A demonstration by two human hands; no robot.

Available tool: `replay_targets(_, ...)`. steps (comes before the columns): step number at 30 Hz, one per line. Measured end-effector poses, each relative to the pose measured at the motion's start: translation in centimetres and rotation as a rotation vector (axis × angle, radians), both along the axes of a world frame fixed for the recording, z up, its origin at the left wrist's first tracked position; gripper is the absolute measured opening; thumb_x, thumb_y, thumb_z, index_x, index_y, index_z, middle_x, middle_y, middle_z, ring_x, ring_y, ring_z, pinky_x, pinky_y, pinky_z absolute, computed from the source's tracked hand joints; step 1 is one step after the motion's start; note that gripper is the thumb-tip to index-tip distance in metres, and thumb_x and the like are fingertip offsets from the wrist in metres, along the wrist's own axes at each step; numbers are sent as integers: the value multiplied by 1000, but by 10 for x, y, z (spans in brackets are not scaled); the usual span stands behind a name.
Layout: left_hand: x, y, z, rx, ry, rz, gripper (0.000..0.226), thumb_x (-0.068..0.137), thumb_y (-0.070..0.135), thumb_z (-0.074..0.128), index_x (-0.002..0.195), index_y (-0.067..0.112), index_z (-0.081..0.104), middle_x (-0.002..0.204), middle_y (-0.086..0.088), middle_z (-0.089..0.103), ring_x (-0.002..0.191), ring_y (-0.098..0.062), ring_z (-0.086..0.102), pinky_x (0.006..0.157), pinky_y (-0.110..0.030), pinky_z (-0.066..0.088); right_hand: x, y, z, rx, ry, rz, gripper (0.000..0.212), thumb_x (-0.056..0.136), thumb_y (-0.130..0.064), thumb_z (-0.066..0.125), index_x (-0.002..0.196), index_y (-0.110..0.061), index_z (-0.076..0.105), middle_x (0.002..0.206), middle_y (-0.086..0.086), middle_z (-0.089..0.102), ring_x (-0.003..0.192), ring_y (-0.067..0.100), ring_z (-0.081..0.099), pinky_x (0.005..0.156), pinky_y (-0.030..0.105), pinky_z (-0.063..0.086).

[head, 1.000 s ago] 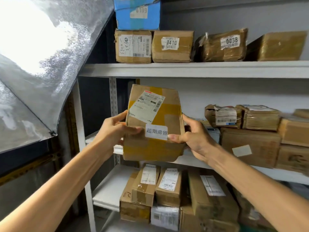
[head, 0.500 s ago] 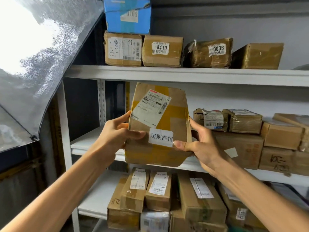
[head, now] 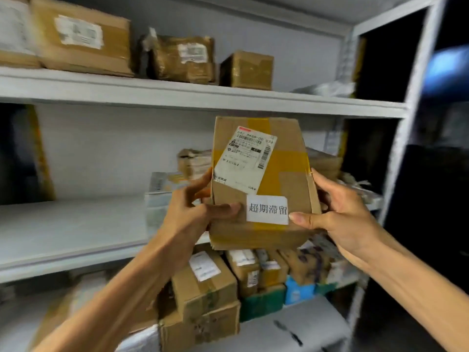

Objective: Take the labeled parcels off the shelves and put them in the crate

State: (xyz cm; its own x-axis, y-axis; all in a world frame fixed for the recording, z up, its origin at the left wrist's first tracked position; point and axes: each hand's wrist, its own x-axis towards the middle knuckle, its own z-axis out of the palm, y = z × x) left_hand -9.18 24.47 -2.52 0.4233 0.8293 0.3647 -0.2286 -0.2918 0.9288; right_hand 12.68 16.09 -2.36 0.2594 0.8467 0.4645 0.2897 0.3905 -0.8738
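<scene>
Gripping a brown cardboard parcel (head: 286,174) from both sides, the left hand (head: 190,209) and the right hand (head: 342,212) hold it in the air in front of a white metal shelving unit (head: 416,72), level with the unit's middle shelf (head: 63,229) and touching none of the shelves. The parcel's broad face, crossed by yellow tape, is turned toward the camera. A white shipping label with barcodes (head: 245,161) sits slanted on the upper half of that face, and a small white sticker printed with 4 black characters (head: 267,209) sits below it.

The left fingers (head: 198,182) are curled round the parcel's left edge, with the thumb laid flat across the front, its tip just beside the small sticker. The right fingers (head: 326,182) wrap the right edge, and the right thumb reaches in to the sticker's lower right corner. Both hands are closed on the parcel.

On the upper shelf (head: 203,100) a row of brown taped parcels (head: 83,39) stands side by side, their labels blurred; a crumpled white plastic bag (head: 327,88) lies at the right end. More brown parcels (head: 193,161) sit on the middle shelf behind the held one, partly hidden by it. Below, stacked cardboard boxes with white labels (head: 203,283) crowd together, with a green box (head: 261,303) and a blue box (head: 295,293) just beside them.
</scene>
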Motion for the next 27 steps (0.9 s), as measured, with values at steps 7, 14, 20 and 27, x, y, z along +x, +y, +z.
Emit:
replay_targets(7,133,-16,-21,-16,24,-409,81,59,9,79,134,29,56,112,3,72,100,-16,69,68,-23,57,82,-97,-25,-19,0,-333,83,70,14,73,130,-40,54,120,-12,67,113,6,62,81,25,56)
replay_targets(14,281,-100,-58,-27,89,-795,73,71,-5,74,133,28,57,112,2,72,103,-16,68,65,-17,54,152,-233,-64,-80,54,-718,81,65,-1,82,126,-47,57,117,-8,69,114,14,63,86,35,55)
replay_targets(20,393,-207,-93,-66,162,-1084,71,70,-2,77,129,33,59,106,5,74,98,-13,70,68,-24,57,190,-359,-102,-54,164,-1060,81,58,-3,75,129,-39,58,110,0,72,106,22,67,78,34,56)
replay_targets(27,495,-328,-120,-87,250,-1369,48,62,27,80,102,48,66,98,12,74,90,-9,71,66,-28,60,207,-467,-132,-16,314,-1395,81,63,9,76,129,-34,57,106,2,74,95,22,71,67,29,57)
